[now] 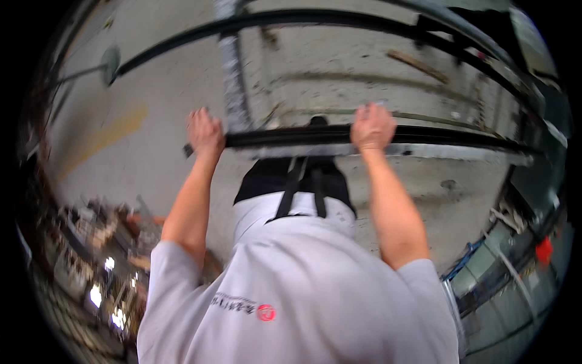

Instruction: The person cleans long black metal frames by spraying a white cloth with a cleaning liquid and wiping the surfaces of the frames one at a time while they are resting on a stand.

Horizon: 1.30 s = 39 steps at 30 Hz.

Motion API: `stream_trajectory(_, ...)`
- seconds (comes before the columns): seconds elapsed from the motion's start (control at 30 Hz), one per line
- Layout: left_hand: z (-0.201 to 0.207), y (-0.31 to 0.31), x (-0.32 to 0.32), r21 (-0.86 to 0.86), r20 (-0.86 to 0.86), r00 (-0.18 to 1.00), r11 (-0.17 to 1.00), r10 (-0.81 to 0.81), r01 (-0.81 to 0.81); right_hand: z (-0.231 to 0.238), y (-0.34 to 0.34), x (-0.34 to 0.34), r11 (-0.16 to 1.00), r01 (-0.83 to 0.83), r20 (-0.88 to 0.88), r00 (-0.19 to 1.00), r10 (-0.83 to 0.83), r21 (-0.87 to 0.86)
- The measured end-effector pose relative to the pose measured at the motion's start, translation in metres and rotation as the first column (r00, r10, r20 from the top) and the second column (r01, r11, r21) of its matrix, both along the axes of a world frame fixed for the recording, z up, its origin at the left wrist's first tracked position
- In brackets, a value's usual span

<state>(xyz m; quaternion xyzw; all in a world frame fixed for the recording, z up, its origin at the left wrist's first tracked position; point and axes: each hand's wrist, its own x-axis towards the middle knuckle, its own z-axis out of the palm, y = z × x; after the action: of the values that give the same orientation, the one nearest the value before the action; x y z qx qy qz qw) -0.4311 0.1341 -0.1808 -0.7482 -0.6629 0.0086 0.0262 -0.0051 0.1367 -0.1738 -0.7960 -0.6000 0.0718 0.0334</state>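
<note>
Across the front of me runs a long black metal profile (291, 136), lying along a grey, scuffed frame bar (436, 153). My left hand (205, 130) is closed round the profile close to its left end, which sticks out a little past the hand. Farther right, my right hand (373, 126) grips the same profile, knuckles up. The undersides of both hands are hidden. A whitish crosspiece (235, 85) of the frame meets the near bar between my hands, nearer the left one.
Beyond, another long dark bar (315, 18) crosses the frame, its left end by a round grey disc (110, 65). A wooden strip (418, 65) lies on the concrete floor (163, 103). Cluttered material (103, 230) is at lower left; an orange-red object (544, 250) is at far right.
</note>
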Motion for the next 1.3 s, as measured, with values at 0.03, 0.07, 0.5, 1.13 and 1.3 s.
stream_trajectory(0.03,-0.018,-0.005,0.001,0.041,0.012,0.999,0.998,-0.042,0.042,0.016,0.012,-0.006,0.989,0.015,-0.039,0.999,-0.021,-0.144)
stream_trajectory(0.07,-0.025,-0.008,0.022,0.05,0.063,0.998,0.999,-0.009,0.006,0.01,0.004,-0.004,0.999,0.002,0.03,1.0,-0.001,-0.034)
stream_trajectory(0.5,-0.03,-0.031,0.054,0.015,0.289,0.945,0.988,-0.153,0.155,-0.006,-0.019,-0.002,0.985,0.033,-0.167,0.986,-0.003,0.171)
stream_trajectory(1.13,0.018,0.031,-0.086,-0.911,0.12,0.989,0.386,-0.091,0.146,-0.02,-0.072,-0.018,0.4,0.917,-0.537,0.33,-0.777,-0.016)
stream_trajectory(1.3,0.067,-0.027,-0.069,-0.587,0.142,0.933,0.73,-0.331,0.348,-0.03,-0.07,-0.005,0.296,0.954,-0.73,0.166,-0.663,-0.052)
